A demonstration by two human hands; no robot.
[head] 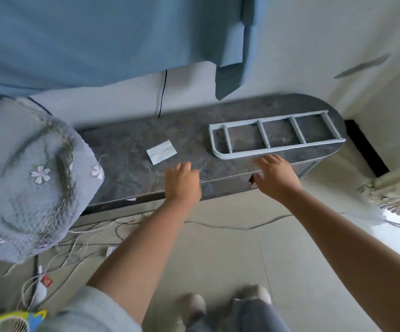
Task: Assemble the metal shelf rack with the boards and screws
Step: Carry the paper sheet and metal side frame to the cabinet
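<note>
Pale floor tiles [230,255] run under a low grey stone-patterned bench [127,149] with a rounded right end, set against a light wall where a blue curtain [86,39] hangs down. On the right part of the bench lies a white metal frame [276,135], flat, ladder-like, with three cross rungs and one curved corner at its near left end. Left of the frame, well apart from it, a small white packet [161,152] lies on the bench top. The left hand [182,183] is over the near edge of the bench, knuckles up, fingers curled under; whether they hold anything cannot be told. The right hand [276,176] reaches out just short of the frame's near rail, fingers loosely spread and holding nothing; its fingertips are near the rail, and contact cannot be confirmed. A grey fluffy cushion [26,178] with small flower shapes sits at the left, overlapping the bench end. Thin white cords [79,238] trail across the floor below the bench, and a black cable [161,94] hangs down the wall behind it. The person's shoes [225,305] show at the bottom edge.
</note>
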